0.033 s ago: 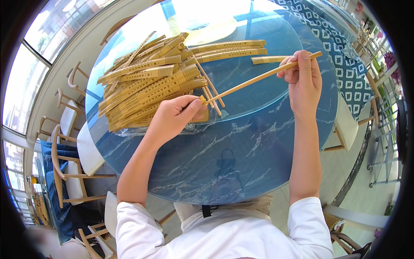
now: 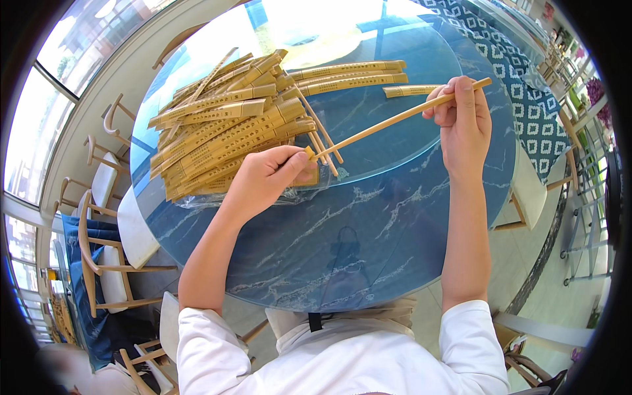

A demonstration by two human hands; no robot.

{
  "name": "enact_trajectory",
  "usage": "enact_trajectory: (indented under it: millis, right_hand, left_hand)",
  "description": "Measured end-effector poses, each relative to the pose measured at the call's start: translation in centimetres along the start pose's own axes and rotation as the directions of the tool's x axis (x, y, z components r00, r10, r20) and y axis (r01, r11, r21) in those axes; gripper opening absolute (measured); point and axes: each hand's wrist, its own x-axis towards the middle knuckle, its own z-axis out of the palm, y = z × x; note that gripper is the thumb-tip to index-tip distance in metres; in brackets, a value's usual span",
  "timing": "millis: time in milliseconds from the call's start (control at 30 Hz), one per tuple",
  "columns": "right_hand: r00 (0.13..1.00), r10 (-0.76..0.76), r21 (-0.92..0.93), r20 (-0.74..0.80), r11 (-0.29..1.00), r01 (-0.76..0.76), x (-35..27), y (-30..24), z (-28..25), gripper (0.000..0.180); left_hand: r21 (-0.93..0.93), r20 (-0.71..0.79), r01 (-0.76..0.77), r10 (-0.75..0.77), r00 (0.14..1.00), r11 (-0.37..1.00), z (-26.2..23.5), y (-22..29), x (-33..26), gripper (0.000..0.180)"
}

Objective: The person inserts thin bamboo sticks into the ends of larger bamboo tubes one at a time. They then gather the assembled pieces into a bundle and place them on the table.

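My right hand (image 2: 465, 118) is closed round the thick end of the wooden chopsticks (image 2: 388, 123), which slant down to the left; whether one or two are held I cannot tell. Their thin tips meet a brown paper sleeve (image 2: 309, 153), pinched in my left hand (image 2: 266, 178); most of that sleeve is hidden by the fingers. Just beyond my left hand lies a heap of printed paper chopstick sleeves (image 2: 224, 135), partly on clear plastic wrapping (image 2: 204, 201). Several bare chopsticks (image 2: 318, 122) stick out at the heap's right side.
More paper sleeves (image 2: 349, 80) lie apart to the right of the heap, one behind my right hand. All rest on a round blue marbled table (image 2: 342, 243) with a raised glass disc. Wooden chairs (image 2: 108, 257) stand at the left, and a patterned cloth (image 2: 536, 118) covers a surface at the right.
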Motion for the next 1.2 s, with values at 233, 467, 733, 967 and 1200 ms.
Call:
enact_trajectory:
  millis: [233,467,733,967,1200]
  right_hand:
    - [0.999,0.039,0.025,-0.019,0.999,-0.039,0.3,0.1,-0.6,0.034]
    - [0.999,0.028,0.119,-0.015,0.993,-0.026,0.6,0.6,-0.7,0.033]
    - [0.999,0.038,0.098,-0.027,0.995,-0.035,0.9,0.6,-1.3,0.032]
    - [0.998,0.009,0.115,-0.055,0.993,-0.003,0.8,0.2,-0.9,0.032]
    - [0.987,0.141,0.067,-0.077,0.988,-0.136,0.8,0.5,-1.1,0.029]
  left_hand:
    - [-0.022,0.117,0.060,-0.057,0.991,0.998,-0.3,1.1,-0.2,0.034]
    - [-0.126,0.173,0.077,-0.055,0.983,0.989,-0.2,1.0,-0.4,0.035]
    - [-0.161,0.245,0.112,-0.070,0.967,0.981,-0.4,1.4,-0.4,0.034]
    - [-0.188,0.282,0.087,-0.031,0.959,0.978,-0.1,1.4,-0.6,0.033]
    - [-0.153,0.298,0.130,-0.079,0.951,0.980,0.2,1.9,-0.8,0.033]
